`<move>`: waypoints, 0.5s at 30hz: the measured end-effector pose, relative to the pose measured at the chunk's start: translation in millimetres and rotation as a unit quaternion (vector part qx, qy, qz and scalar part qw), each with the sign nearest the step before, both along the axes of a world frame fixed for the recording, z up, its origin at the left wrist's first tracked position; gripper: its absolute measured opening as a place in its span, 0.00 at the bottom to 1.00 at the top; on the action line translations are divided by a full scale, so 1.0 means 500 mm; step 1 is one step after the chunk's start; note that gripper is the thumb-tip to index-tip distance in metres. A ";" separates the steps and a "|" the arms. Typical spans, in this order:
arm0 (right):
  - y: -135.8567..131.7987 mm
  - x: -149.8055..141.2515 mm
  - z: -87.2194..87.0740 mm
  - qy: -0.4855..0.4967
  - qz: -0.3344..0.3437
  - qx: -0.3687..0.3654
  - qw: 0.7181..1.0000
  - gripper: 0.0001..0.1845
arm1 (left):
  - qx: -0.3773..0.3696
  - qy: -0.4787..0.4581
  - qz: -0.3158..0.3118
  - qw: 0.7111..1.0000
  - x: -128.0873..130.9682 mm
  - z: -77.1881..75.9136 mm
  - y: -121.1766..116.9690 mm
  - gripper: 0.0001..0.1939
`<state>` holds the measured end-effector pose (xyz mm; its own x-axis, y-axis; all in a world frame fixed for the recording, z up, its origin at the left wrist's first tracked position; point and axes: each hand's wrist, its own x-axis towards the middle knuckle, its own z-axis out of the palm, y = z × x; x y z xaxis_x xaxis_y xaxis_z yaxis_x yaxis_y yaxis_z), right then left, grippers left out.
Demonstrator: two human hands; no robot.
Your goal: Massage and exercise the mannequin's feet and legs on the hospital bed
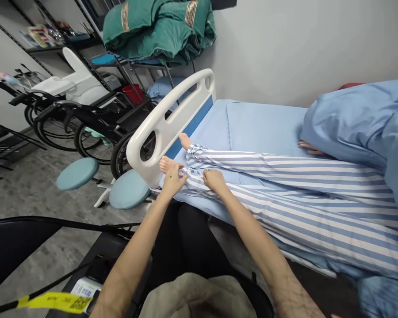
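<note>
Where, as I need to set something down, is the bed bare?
On the sheet between the wall, white end board, striped trousers and blue cover. It's crowded by the nearer foot, where the left hand and right hand are at the trousers.

a bed [267, 126] with a light blue sheet carries everything, its far edge along the wall and a white footboard [185, 99] with a blue lower panel closing its foot end. a person's legs in striped trousers [285, 170] lie lengthwise on the sheet, one nearer the middle, the other along the near edge. both bare feet [185, 141] are close to the footboard. toward the opposite end a rumpled blue cover [354, 117] is heaped, the lying person's fingers [315, 152] showing from under it.
</note>
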<state>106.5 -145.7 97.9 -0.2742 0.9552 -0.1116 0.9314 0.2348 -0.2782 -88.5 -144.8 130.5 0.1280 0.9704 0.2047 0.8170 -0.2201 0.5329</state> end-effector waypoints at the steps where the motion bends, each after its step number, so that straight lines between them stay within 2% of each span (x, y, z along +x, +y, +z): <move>1: -0.001 0.000 -0.001 0.000 -0.001 0.004 1.000 0.19 | 0.003 0.006 -0.038 0.999 0.008 -0.006 0.001 0.11; 3: -0.003 0.000 -0.002 -0.002 -0.003 0.011 1.000 0.18 | 0.008 0.015 -0.103 0.995 0.024 -0.020 0.009 0.09; 5: -0.005 0.000 -0.002 -0.009 -0.005 0.017 1.000 0.19 | 0.014 0.028 -0.135 0.990 0.041 -0.038 0.019 0.09; 8: -0.010 -0.005 0.003 -0.024 -0.014 0.020 0.999 0.19 | 0.015 0.093 -0.144 0.985 0.066 -0.073 0.025 0.11; 11: -0.016 -0.012 0.010 -0.043 -0.027 0.020 0.999 0.18 | 0.042 0.171 -0.127 0.976 0.093 -0.115 0.015 0.14; 15: -0.027 -0.018 0.016 -0.056 -0.042 0.021 0.997 0.17 | 0.067 0.194 -0.102 0.974 0.114 -0.146 0.002 0.17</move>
<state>97.3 -159.2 106.1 -0.1808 0.9788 -0.0963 0.9730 0.1637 -0.1627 -31.5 -143.6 57.5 0.4076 0.8849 0.2254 0.8831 -0.4448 0.1493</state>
